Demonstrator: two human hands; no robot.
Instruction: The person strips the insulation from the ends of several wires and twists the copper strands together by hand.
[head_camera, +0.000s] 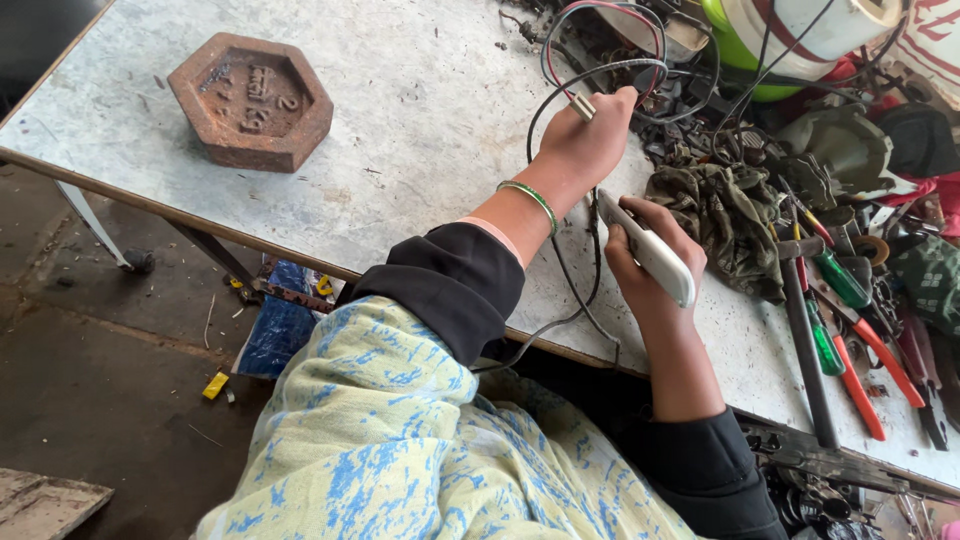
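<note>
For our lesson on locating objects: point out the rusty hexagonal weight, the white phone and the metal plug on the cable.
Rusty hexagonal weight (250, 100), head view, middle of its top face.
White phone (655, 255), head view, its back, in the right hand.
Metal plug (582, 107), head view, its silver end, pinched by the left hand.

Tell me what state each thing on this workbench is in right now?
Left hand: closed around a cable's metal plug, raised over the bench.
Right hand: grip closed on a white phone-like device, tilted.
Black cable: looped, slack, hanging off the table edge.
Hexagonal iron weight: rusty, lying flat, untouched.
Olive rag: crumpled.
Screwdrivers and pliers: lying loose in a pile.
Metal table: scratched, stained.
</note>
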